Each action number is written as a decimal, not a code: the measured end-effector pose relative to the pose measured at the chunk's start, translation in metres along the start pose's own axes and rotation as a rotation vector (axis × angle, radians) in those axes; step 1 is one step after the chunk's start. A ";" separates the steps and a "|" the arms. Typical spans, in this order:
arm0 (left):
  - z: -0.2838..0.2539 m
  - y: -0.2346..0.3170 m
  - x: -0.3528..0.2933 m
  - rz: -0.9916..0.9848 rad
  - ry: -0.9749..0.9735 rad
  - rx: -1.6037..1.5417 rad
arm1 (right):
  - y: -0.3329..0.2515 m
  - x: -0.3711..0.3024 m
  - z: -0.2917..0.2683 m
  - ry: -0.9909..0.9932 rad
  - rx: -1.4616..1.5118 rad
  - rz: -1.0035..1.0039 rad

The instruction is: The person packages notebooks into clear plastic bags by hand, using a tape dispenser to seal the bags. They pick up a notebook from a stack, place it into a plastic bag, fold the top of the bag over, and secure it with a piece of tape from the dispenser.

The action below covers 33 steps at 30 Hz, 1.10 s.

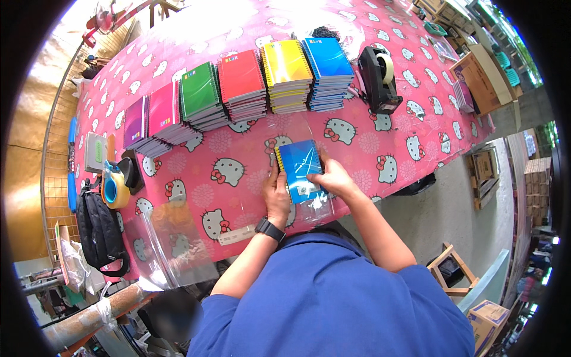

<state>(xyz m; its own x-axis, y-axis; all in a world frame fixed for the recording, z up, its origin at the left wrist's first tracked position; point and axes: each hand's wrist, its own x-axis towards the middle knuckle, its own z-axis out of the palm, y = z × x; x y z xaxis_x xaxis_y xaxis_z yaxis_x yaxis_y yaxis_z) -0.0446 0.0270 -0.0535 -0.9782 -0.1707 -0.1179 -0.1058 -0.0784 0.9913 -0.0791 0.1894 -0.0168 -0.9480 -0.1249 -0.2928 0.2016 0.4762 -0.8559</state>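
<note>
A blue spiral notebook (299,160), possibly a small stack with a yellow coil at its left edge, lies near the table's front edge. My left hand (276,193) is closed along its coil side. My right hand (333,177) grips the right edge, with the thumb on the cover and the other fingers partly hidden. Transparent plastic (318,208) shows around the notebook's lower end; whether it encloses the notebook I cannot tell. Behind stand stacks of spiral notebooks in purple, pink, green (201,89), red (241,74), yellow (286,62) and blue (327,59).
A black tape dispenser (379,80) stands right of the stacks. Transparent plastic sheets (178,244) lie at the front left, near a black bag (101,226) and tape rolls (116,189). A ruler-like strip (237,234) lies by my left forearm. Cardboard boxes (482,80) sit at the far right.
</note>
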 end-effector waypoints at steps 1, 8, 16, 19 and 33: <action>0.001 0.002 -0.001 -0.026 -0.034 0.120 | 0.001 -0.001 0.002 -0.002 -0.002 0.005; -0.001 0.000 0.007 0.098 0.219 0.252 | -0.042 0.010 0.013 0.008 -0.157 -0.049; -0.010 -0.005 0.009 0.080 0.144 0.201 | -0.046 0.007 0.000 -0.109 -0.779 -0.463; -0.004 -0.006 0.010 0.070 0.154 0.219 | -0.036 0.007 0.010 -0.219 -0.818 -0.565; -0.014 -0.006 0.001 0.210 0.154 0.468 | -0.040 0.014 -0.013 -0.354 -0.836 -0.644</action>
<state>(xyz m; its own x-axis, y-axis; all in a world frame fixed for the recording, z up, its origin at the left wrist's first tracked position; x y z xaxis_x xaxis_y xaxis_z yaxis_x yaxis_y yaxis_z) -0.0421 0.0133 -0.0605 -0.9532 -0.2802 0.1137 -0.0130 0.4138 0.9103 -0.1042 0.1802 0.0192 -0.6651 -0.7377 -0.1159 -0.6588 0.6527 -0.3740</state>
